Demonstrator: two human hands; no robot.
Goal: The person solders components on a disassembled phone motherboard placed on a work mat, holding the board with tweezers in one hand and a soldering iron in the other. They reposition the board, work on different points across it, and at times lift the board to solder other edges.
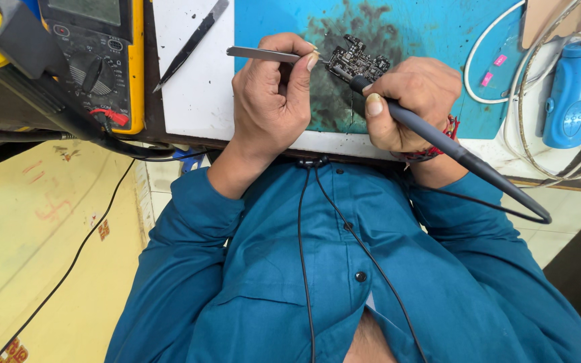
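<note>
A small black circuit board (358,60) lies on a blue work mat (425,30) stained dark around it. My left hand (267,101) pinches metal tweezers (257,54), whose tips reach the board's left edge. My right hand (408,101) grips a dark soldering iron (438,138) like a pen, its tip touching the board. The iron's cord loops off to the lower right. Both wrists rest at the bench's near edge, above my blue shirt.
A yellow multimeter (99,57) with black leads sits at the upper left. A second pair of black tweezers (189,44) lies on the white board beside the mat. A blue bottle-shaped tool (573,87) and white cables (506,101) lie at right.
</note>
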